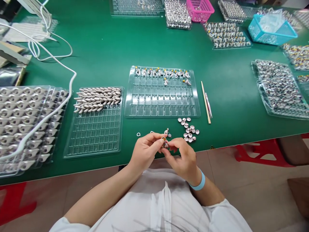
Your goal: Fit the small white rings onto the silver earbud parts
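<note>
At the table's front edge, my left hand (pixel 145 149) pinches a small earbud-like part (pixel 164 140) with a pale rim and an orange spot inside. My right hand (pixel 182 157), a light-blue band on its wrist, is closed at the same part, its thumb and forefinger by a round pinkish piece (pixel 166 146). Fingers hide most of both pieces. Just beyond the fingertips lies another small white-and-grey part (pixel 166 131). Several round pinkish-silver caps (pixel 189 130) are scattered to the right. A small white ring (pixel 138 134) lies to the left.
Ahead is a clear plastic tray (pixel 162 111) with small parts along its back rows. Left stand a tray of silver shells (pixel 96 100) and a larger shell tray (pixel 24 120), crossed by a white cable (pixel 58 111). Tweezers (pixel 208 105) and a wooden stick (pixel 205 102) lie right.
</note>
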Action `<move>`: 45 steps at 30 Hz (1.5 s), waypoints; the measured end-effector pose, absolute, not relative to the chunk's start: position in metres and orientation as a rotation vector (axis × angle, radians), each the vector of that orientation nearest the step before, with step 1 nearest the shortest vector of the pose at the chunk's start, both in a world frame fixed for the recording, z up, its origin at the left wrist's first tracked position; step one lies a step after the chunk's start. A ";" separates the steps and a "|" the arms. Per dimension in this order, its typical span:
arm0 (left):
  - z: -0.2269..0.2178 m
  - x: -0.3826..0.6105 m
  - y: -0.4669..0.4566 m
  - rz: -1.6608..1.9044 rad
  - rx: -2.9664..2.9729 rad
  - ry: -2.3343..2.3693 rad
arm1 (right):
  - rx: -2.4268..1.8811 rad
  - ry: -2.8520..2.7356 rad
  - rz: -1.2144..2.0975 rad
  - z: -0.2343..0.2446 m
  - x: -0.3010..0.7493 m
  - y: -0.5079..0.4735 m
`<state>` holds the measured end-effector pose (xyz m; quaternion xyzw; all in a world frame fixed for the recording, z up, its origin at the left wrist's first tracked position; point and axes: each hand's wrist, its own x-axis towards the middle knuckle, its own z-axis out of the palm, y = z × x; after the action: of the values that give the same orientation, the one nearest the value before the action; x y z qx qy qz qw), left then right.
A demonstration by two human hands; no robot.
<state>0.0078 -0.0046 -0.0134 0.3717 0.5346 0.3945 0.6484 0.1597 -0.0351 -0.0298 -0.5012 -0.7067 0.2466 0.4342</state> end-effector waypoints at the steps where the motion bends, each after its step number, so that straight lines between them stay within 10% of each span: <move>1: -0.014 0.008 -0.005 0.893 0.855 1.221 | -1.256 -1.763 0.595 -0.031 0.159 -0.036; 45: -0.009 -0.006 -0.009 0.682 1.314 1.107 | -1.248 -1.480 1.062 -0.027 0.175 -0.030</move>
<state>-0.0055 -0.0089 -0.0088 0.5674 0.4781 0.2945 0.6023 0.1755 -0.0298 -0.0272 -0.5049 -0.5985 0.4296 0.4498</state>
